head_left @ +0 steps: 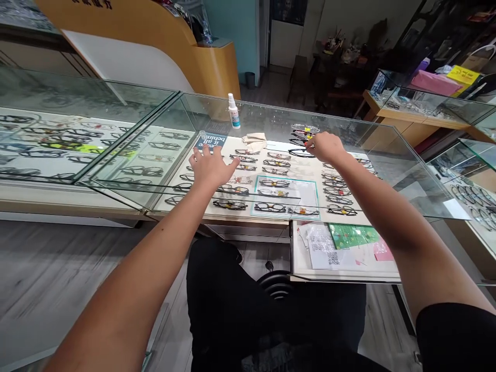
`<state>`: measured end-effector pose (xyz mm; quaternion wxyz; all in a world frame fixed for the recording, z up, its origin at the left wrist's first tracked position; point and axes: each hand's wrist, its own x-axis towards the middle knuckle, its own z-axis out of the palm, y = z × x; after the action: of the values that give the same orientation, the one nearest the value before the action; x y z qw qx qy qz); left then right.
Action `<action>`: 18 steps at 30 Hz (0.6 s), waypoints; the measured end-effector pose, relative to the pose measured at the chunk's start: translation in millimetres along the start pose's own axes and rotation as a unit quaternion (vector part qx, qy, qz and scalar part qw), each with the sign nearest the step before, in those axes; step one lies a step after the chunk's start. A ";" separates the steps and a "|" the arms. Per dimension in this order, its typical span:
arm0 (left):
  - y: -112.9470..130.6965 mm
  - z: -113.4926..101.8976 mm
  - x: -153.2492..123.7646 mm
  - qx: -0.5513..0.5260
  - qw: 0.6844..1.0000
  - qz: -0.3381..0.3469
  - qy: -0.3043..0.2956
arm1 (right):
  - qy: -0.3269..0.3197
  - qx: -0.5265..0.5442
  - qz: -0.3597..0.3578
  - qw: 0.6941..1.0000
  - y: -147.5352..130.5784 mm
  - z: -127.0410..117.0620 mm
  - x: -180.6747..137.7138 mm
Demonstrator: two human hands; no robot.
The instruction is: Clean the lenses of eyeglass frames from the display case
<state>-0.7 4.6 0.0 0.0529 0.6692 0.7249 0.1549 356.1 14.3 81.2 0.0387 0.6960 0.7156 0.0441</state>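
My left hand [211, 165] lies flat with fingers spread on the glass top of a display counter [387, 170], just before a dark printed card [209, 140]. My right hand [326, 146] is stretched out farther back on the glass, fingers curled on a black pair of glasses [300, 152]. More glasses [304, 129] lie stacked just behind it on the glass. A folded beige cloth [253, 139] and a small white spray bottle [233, 111] stand between the two hands, farther back. Rows of glasses frames [271, 186] lie inside the case under the glass.
A second glass case [77, 129] full of frames joins on the left. An orange and white desk [155, 46] stands behind. More glass cases [473, 186] are on the right. Papers and green leaflets [344, 243] lie in an open drawer below. A black stool [277, 284] is under me.
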 end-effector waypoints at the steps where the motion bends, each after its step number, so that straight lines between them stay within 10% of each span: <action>1: 0.4 -0.1 -0.4 0.001 1.000 -0.001 0.001 | -0.002 0.000 0.001 1.000 -0.4 0.8 1.7; 11: 3.6 -0.8 0.0 0.006 1.000 -0.005 -0.003 | 0.011 0.082 -0.062 0.995 10.0 -36.5 -60.8; 18: 2.1 -0.2 -0.5 0.002 1.000 -0.008 -0.011 | -0.239 0.156 -0.187 0.940 15.9 -72.8 -190.2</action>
<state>1.4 4.2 0.7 0.0607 0.6651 0.7300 0.1452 368.6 -176.0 154.2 0.1074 0.5373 0.8003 -0.2434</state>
